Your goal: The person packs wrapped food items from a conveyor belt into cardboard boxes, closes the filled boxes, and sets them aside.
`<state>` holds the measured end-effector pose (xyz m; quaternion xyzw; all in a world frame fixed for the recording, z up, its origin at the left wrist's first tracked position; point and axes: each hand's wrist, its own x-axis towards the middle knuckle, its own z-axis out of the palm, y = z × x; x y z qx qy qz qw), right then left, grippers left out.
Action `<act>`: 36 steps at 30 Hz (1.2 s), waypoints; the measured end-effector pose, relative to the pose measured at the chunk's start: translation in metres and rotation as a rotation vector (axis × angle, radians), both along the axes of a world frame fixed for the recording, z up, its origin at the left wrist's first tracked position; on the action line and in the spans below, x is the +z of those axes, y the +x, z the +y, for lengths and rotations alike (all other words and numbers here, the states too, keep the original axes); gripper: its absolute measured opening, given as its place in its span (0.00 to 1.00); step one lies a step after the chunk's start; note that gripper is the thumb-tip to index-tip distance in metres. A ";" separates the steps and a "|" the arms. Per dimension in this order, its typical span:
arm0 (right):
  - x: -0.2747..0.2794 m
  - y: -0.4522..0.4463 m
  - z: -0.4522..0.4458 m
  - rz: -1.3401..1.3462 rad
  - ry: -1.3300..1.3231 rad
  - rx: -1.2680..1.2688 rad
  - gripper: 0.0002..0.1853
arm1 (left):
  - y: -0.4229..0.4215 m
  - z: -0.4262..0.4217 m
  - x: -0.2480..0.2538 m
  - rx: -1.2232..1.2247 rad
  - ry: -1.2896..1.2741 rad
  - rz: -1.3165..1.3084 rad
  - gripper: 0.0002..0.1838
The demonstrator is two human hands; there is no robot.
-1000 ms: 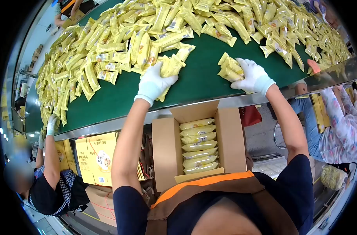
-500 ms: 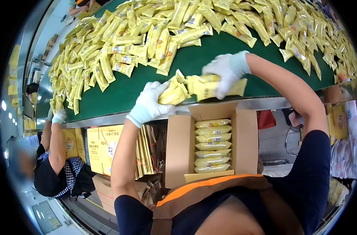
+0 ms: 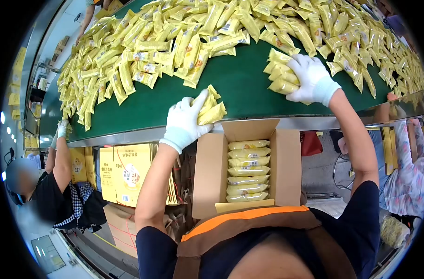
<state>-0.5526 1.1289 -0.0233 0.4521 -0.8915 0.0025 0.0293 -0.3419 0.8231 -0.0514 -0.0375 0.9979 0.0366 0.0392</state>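
Note:
White gloves cover both my hands. Near the conveyor's front edge, my left hand is closed around a small bunch of yellow snack packets. Farther right over the green belt, my right hand grips several stacked yellow packets from their right side. In front of my body stands an open cardboard box, its flaps folded out. Inside it, a row of yellow packets lies flat, one behind another. My palms and some fingertips are hidden by the gloves' backs and the packets.
A large heap of yellow packets covers the far side of the green conveyor belt. Flat yellow cartons are stacked left of the box. Co-workers stand at the left and right. A metal rim edges the belt.
My right hand has moved right and slightly up, away from my left, and now holds a bunch of packets upright at their ends. My left hand keeps its packets almost in place.

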 end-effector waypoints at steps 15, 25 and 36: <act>-0.040 -0.004 0.009 -0.217 -0.123 -0.108 0.43 | -0.123 -0.039 -0.004 0.144 1.031 -0.017 0.49; -0.035 0.008 -0.004 -0.213 -0.052 -0.098 0.53 | -0.085 0.034 -0.007 -0.102 -0.006 0.219 0.57; 0.032 0.021 0.017 -1.239 -0.585 -0.127 0.53 | -0.069 0.009 -0.002 0.043 0.271 0.135 0.64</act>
